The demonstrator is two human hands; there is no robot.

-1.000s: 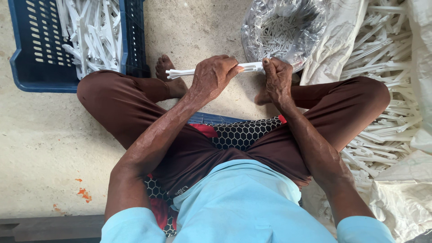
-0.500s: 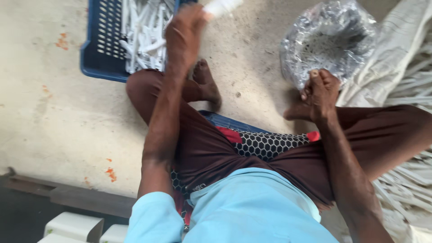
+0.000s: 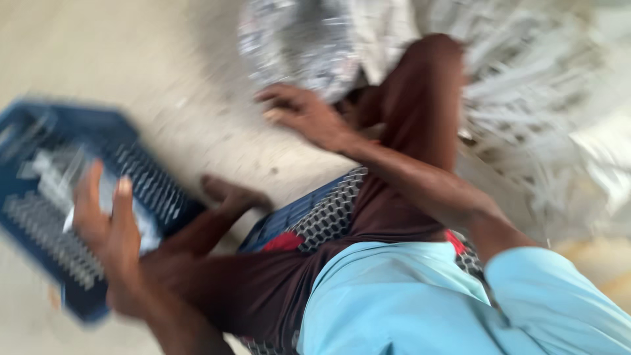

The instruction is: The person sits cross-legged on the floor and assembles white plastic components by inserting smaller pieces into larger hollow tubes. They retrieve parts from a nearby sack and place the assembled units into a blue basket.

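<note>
Though everything's pretty blurred, the left hand point(image 3: 108, 230) hangs over a blue plastic crate point(image 3: 59, 223) with slotted lattice walls, fingers spread apart, holding nothing I can make out. Pale thin sticks lie inside the crate. The right hand point(image 3: 302, 115) sits loosely open, grip empty, by a crinkly clear plastic bag point(image 3: 296, 39) on the concrete floor point(image 3: 131, 66). White sacking point(image 3: 559, 131) is heaped beside the knee.

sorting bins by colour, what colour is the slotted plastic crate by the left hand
Blue slotted plastic crate; the head view shows it, blurred.
</note>
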